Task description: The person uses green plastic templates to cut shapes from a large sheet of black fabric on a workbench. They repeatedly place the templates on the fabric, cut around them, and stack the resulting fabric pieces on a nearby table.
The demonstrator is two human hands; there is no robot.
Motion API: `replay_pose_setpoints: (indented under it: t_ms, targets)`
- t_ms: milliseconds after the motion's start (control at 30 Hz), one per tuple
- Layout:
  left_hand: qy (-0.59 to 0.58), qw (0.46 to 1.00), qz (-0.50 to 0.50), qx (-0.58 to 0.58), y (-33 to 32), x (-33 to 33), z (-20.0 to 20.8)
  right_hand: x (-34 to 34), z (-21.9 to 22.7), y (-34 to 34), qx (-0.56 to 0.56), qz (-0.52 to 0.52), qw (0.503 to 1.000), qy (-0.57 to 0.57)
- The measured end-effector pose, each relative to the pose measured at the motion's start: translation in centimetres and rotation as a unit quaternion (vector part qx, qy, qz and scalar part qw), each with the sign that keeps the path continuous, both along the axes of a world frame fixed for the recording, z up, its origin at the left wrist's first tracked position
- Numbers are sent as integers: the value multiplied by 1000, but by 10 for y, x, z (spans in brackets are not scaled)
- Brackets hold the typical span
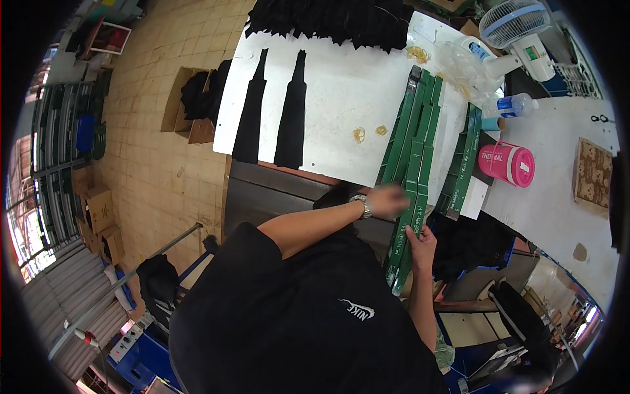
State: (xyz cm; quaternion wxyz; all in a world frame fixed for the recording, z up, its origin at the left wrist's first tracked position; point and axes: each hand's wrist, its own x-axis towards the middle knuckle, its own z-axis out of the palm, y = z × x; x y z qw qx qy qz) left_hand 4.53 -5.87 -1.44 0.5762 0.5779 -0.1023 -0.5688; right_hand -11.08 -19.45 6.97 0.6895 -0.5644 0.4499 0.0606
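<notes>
A long, narrow green strip with white handwriting lies slanting from the white table down over its near edge. My right hand grips its near part at the right side, thumb on top. Against its left side rests my left hand, a watch on its wrist; the fingers are blurred, and I cannot tell how they are set. Similar green strips lie close together just beyond, and another green piece is to the right. Two black tapered fabric pieces lie flat on the table's left half.
Black fabric is heaped at the far edge. Rubber bands lie on the table. On the right are a fan, a plastic bottle and a pink jug. A cardboard box stands on the floor at left.
</notes>
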Motion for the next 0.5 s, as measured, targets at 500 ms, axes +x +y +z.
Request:
replay_pose_setpoints:
  t_ms: [500]
  targets:
    - [-8,1000,3,-8,-1,9,4,7,2,-1,-3,-3,1000,-2]
